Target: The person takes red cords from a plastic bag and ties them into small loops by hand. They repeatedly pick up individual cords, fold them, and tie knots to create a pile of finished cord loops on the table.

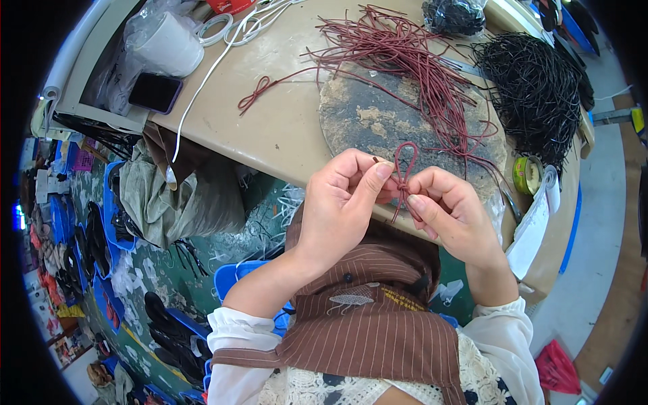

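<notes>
Nearest, at the lower middle of the frame, both forearms rise from white sleeves over a brown striped apron. Just above, the left hand and right hand meet at the frame's centre, each pinched shut, thumb against forefinger, on a small dark red cord bow. The bow stands upright: its loop points toward the top of the frame, its knot sits between the fingertips, and its loose ends hang downward, so the long axis runs vertically. Beyond the hands lies the tan table with a worn round board. Farther up, a bundle of red cords spreads across the board, a finished red bow lies to its left, and black cords pile at the upper right.
</notes>
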Demonstrator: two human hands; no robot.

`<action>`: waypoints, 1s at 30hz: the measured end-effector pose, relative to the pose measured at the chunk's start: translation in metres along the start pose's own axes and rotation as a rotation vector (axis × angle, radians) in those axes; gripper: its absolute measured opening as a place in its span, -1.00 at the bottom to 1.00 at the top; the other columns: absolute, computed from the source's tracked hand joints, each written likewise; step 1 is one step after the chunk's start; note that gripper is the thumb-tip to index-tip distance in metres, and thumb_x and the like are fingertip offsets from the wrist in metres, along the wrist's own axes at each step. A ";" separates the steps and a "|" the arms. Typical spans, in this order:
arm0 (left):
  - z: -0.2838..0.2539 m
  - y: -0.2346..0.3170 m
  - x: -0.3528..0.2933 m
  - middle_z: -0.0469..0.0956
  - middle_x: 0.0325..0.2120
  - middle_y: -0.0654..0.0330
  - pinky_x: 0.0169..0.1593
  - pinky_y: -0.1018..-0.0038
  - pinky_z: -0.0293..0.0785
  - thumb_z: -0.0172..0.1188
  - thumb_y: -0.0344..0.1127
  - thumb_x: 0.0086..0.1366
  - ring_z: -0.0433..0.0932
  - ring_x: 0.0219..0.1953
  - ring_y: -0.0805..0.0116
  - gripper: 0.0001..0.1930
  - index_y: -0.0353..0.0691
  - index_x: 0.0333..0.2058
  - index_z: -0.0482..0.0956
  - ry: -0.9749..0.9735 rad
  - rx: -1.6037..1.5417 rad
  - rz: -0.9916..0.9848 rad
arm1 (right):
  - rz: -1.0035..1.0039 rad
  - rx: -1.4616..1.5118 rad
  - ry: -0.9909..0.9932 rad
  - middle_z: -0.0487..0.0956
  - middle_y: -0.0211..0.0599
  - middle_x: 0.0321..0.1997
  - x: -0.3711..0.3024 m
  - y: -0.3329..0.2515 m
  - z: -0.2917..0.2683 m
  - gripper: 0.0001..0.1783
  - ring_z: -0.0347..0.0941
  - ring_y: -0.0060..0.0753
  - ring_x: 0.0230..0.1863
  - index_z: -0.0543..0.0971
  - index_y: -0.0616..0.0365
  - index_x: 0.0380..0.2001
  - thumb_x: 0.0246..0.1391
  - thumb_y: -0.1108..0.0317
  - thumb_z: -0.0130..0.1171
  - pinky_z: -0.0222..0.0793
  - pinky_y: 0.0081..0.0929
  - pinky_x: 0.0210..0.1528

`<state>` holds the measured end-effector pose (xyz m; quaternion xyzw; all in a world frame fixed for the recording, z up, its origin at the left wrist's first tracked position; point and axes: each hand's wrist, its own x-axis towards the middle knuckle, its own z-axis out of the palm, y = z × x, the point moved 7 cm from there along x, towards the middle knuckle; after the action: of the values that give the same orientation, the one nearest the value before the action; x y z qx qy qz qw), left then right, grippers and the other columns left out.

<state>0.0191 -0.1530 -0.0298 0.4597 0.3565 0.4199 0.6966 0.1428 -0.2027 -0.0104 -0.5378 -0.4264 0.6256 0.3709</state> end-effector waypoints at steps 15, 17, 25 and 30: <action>-0.009 -0.019 0.008 0.57 -0.45 0.15 -0.24 0.57 0.48 -0.03 -0.27 0.30 0.54 -0.36 0.47 -0.75 -0.38 -0.32 0.48 -0.174 -0.221 -0.145 | -0.138 -0.313 0.013 0.49 -0.37 -0.50 0.001 -0.016 -0.011 -0.93 0.41 -0.67 -0.55 0.49 0.30 -0.39 0.01 0.55 0.06 0.33 -0.72 -0.51; -0.010 -0.017 0.004 0.57 -0.33 0.06 -0.16 0.54 0.47 -0.18 -0.03 0.34 0.56 -0.28 0.40 -0.52 -0.40 -0.16 0.47 -0.469 -0.298 -0.476 | -0.209 -0.371 -0.157 0.51 -0.32 -0.50 0.005 -0.033 -0.015 -0.94 0.48 -0.58 -0.53 0.52 0.31 -0.44 -0.05 0.59 0.09 0.37 -0.71 -0.51; 0.028 0.001 0.000 0.57 -0.41 0.01 -0.32 0.51 0.53 0.14 -0.28 0.19 0.58 -0.31 0.34 -0.76 -0.39 -0.32 0.53 -0.766 0.024 -0.695 | -0.251 -0.714 -0.449 0.55 -0.36 -0.59 0.022 -0.066 -0.002 -0.90 0.47 -0.63 -0.55 0.54 0.28 -0.46 -0.06 0.45 0.14 0.37 -0.68 -0.49; 0.028 0.002 0.001 0.57 -0.43 0.05 -0.41 0.55 0.52 0.16 -0.34 0.16 0.57 -0.41 0.40 -0.80 -0.37 -0.31 0.53 -0.556 -0.139 -0.725 | -0.203 0.024 -0.093 0.55 -0.26 -0.35 0.014 -0.037 -0.033 -0.77 0.48 -0.56 -0.37 0.51 0.35 -0.32 0.09 0.34 0.07 0.44 -0.58 -0.30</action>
<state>0.0441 -0.1618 -0.0192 0.3530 0.2649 0.0328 0.8968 0.1740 -0.1715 0.0174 -0.4578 -0.4879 0.6143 0.4184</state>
